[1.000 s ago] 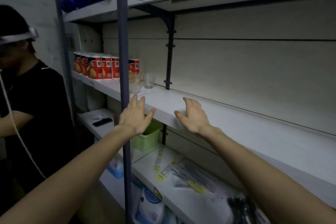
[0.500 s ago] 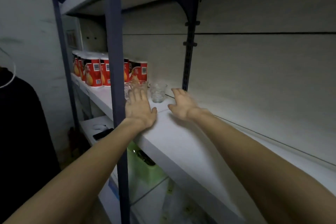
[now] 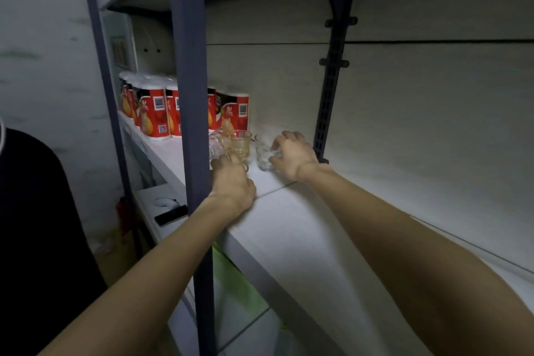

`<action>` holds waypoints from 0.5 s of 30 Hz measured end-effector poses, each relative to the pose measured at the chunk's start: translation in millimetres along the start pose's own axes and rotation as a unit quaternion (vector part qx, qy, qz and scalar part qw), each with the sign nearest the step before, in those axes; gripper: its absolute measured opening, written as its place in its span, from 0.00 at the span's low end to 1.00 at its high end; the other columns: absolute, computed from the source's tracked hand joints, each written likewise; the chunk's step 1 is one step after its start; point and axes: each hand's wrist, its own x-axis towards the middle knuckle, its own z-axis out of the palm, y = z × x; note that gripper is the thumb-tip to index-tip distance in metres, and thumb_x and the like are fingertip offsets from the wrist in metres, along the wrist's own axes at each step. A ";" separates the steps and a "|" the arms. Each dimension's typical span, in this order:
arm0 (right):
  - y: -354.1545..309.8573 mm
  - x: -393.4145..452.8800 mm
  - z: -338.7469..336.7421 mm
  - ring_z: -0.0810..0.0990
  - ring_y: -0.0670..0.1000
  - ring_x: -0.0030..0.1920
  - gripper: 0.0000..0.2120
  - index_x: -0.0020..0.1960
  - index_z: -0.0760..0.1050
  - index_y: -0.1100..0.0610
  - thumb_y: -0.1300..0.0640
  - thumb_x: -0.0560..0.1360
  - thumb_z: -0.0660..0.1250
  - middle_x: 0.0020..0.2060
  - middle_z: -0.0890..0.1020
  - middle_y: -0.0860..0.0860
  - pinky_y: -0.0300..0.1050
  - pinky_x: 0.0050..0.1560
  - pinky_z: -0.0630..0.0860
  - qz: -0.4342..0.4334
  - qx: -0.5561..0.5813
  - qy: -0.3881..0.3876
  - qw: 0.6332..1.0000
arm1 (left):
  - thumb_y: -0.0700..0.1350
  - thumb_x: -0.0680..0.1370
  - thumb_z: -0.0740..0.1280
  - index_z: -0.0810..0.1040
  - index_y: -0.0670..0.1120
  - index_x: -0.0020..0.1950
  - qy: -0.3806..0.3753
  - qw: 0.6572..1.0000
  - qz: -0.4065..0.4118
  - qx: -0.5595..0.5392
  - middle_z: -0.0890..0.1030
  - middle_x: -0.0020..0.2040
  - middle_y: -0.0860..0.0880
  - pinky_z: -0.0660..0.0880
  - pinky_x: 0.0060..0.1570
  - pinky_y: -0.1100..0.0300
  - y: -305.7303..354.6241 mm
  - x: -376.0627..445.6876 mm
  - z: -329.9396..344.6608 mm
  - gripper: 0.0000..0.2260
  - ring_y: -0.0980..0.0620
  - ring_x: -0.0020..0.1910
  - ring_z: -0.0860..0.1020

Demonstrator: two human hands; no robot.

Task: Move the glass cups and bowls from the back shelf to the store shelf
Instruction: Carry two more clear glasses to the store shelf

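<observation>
Glass cups stand in a small cluster on the white shelf, just in front of a row of red-labelled canisters and to the left of the dark slotted upright at the back panel. One clear tumbler stands nearest that upright; the right hand is curled round its right side, thumb low at the front and fingers arched over the rim, so this grip holds the tumbler. To its left stands a glass cup with a yellowish tint, and beside that a further piece of clear glass, partly hidden by the grey shelf post, its shape too unclear to name. The left hand lies palm down on the shelf with fingers reaching forward to the base of the tinted cup; the fingertips are at the glass, but whether this grip closes round anything cannot be told. Both forearms stretch in from the lower edge of the view. On a lower shelf to the left lies a dark flat phone-like object, and something pale green shows beneath the main shelf. A person's dark sleeve fills the left edge.
</observation>
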 end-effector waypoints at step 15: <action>18.4 -89.5 -28.8 0.80 0.49 0.44 0.12 0.35 0.79 0.51 0.49 0.66 0.81 0.45 0.80 0.48 0.38 0.42 0.69 0.129 0.116 0.056 0.983 | 0.50 0.82 0.63 0.63 0.38 0.74 0.018 0.984 0.163 -0.072 0.67 0.70 0.37 0.72 0.66 0.47 -9.8 -12.1 6.2 0.25 0.39 0.68 0.68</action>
